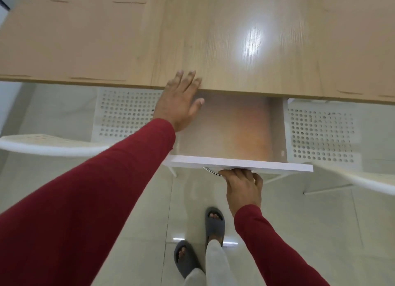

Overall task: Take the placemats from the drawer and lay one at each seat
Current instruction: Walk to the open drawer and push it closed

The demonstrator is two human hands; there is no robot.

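Observation:
A white drawer [239, 165] stands pulled out from under the wooden table [192, 39]. Inside it lies a pale, semi-transparent placemat [233, 127] with an orange tint. My right hand [243, 187] grips the metal handle [210, 172] on the drawer front from below. My left hand [181, 99] is open with straight fingers, reaching over the drawer's left side, its fingertips at the table's front edge. Whether it touches the table I cannot tell.
White perforated chairs sit tucked under the table on both sides of the drawer, one on the left [126, 112] and one on the right [320, 133]. Their curved backs jut toward me. My feet in grey slippers [214, 223] stand on a pale tiled floor.

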